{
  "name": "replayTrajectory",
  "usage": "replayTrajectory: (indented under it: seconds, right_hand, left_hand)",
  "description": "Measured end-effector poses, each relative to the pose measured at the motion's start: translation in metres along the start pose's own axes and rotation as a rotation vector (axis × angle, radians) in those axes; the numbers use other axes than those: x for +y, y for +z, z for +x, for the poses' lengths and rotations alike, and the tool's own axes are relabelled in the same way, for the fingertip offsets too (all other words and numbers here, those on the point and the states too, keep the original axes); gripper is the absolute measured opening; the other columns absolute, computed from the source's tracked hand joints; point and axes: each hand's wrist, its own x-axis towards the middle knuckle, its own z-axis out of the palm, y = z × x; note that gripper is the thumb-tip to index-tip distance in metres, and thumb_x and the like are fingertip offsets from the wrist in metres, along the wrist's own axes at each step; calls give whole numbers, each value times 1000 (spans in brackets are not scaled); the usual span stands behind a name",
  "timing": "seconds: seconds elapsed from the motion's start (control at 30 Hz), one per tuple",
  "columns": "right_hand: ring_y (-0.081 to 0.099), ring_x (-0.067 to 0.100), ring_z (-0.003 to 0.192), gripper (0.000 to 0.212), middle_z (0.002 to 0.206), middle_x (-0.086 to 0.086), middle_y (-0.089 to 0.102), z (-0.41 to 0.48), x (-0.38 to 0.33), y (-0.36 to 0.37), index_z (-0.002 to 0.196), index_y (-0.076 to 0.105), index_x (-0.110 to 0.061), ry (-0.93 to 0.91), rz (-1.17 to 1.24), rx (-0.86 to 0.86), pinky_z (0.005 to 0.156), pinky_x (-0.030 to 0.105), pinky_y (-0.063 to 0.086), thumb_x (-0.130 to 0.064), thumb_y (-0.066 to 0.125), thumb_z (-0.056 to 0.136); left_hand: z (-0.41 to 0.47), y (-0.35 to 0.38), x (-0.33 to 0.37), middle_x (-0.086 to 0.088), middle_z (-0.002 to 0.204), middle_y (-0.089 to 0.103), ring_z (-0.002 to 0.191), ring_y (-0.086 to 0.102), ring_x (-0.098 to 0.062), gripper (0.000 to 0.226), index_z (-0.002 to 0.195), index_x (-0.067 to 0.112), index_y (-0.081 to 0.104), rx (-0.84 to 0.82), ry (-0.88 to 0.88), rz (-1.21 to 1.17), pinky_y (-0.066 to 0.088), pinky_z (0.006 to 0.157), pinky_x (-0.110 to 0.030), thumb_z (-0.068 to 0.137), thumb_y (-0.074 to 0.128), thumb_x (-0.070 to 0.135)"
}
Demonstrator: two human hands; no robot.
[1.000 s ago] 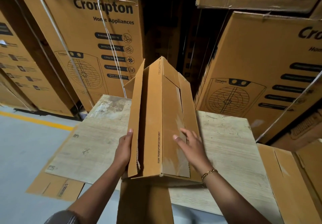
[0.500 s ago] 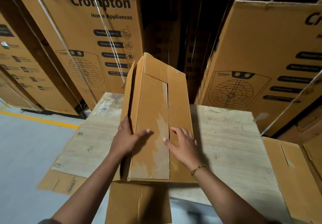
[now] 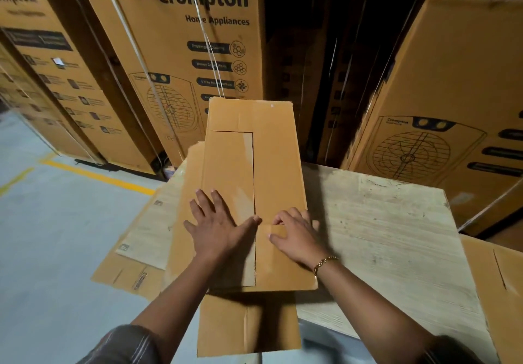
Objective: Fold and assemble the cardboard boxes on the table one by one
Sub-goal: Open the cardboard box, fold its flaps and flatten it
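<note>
- cardboard cartons (image 3: pixel 181 52) printed "crompton home appliances", stacked beyond the table's far edge.
- pale wooden table (image 3: pixel 382 222).
- plain cardboard box (image 3: pixel 277 165) lies lengthwise along the table's left edge and reaches the near edge; two long flaps folded shut on top, seam down the middle.
- flat cardboard sheet (image 3: pixel 246 327) hangs below the near edge; second sheet (image 3: pixel 495 293) at the right edge.
- left hand (image 3: pixel 218 222) flat on the left flap, fingers spread apart, thumb at the seam.
- right hand (image 3: pixel 297 236) on the right flap beside the seam, fingers bent, close together; pinching or only pressing, cannot tell.
- gold bracelet (image 3: pixel 325 262) on the right wrist.
</note>
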Motion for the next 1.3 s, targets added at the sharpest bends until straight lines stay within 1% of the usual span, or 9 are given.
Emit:
replayTrajectory:
  seconds: [0.13, 0.33, 0.53, 0.67, 0.73, 0.83, 0.97, 1.07, 1.3]
  right_hand:
    - [37, 14, 114, 23, 117, -13, 47, 1, -17, 12, 107, 45, -39, -37, -22, -4, 93, 38, 27, -46, 52, 87]
    - [37, 10, 110, 24, 112, -21, 51, 6, -20, 24, 108, 55, -40, -54, -5, 39, 85, 35, 17, -46, 50, 86]
    - [41, 14, 109, 19, 100, -18, 52, 11, -26, 22, 92, 56, -35, 8, -20, 68, 80, 37, 20, -51, 48, 87]
    - [35, 27, 125, 58, 130, 0, 43, 23, -44, 18, 120, 48, -31, 96, -220, 149, 99, 55, 29, -71, 51, 80]
    - [8, 42, 148, 96, 161, 8, 13, 41, -54, 12, 151, 23, -27, 178, -259, 83, 110, 73, 12, -79, 51, 76]
    - [-14, 51, 148, 118, 166, 11, -16, 65, -60, 8, 159, -3, -24, 248, -293, -22, 111, 77, 4, -85, 50, 73]
    - [9, 40, 151, 86, 165, 10, 13, 46, -57, 15, 156, 20, -23, -53, -382, 107, 113, 69, 13, -65, 46, 86]
    - [46, 23, 122, 52, 133, -2, 51, 12, -51, 27, 136, 49, -29, -291, -310, 181, 100, 46, 39, -55, 43, 91]
    - [43, 17, 121, 61, 128, -9, 50, -3, -43, 15, 131, 47, -35, -131, -162, -103, 94, 41, 32, -66, 63, 81]
  left_hand:
    - [13, 2, 8, -21, 167, -14, 152, -13, -49, 135, 161, 14, -7, -43, -42, 57, 12, 114, -74, 65, 28, 103]
    - [24, -23, -8, -10, 143, 40, 130, 40, -37, 96, 140, 24, 36, 15, -23, -86, 50, 91, -54, 64, 54, 80]
    - [27, -35, -25, -2, 156, 43, 136, 47, -31, 97, 150, 28, 43, 64, -38, -277, 44, 106, -52, 69, 57, 80]
    - [23, -38, -27, 0, 155, 45, 135, 48, -29, 102, 150, 29, 44, 61, -32, -271, 46, 104, -51, 64, 53, 84]
    - [18, -33, -25, -1, 155, 43, 136, 46, -29, 105, 151, 28, 41, 63, -31, -235, 46, 103, -50, 64, 56, 84]
    - [17, -30, -24, -1, 156, 41, 138, 44, -29, 103, 151, 29, 40, 76, -28, -196, 46, 103, -50, 66, 56, 84]
    - [23, -32, -21, 0, 161, 37, 142, 41, -29, 103, 151, 32, 42, 53, -33, -196, 43, 106, -51, 65, 55, 86]
    - [26, -31, -21, 0, 161, 37, 142, 40, -28, 100, 150, 34, 44, 57, -55, -194, 44, 105, -51, 65, 56, 84]
    - [37, -32, -20, 1, 158, 42, 138, 45, -27, 99, 147, 34, 51, 50, -63, -203, 46, 101, -48, 62, 57, 86]
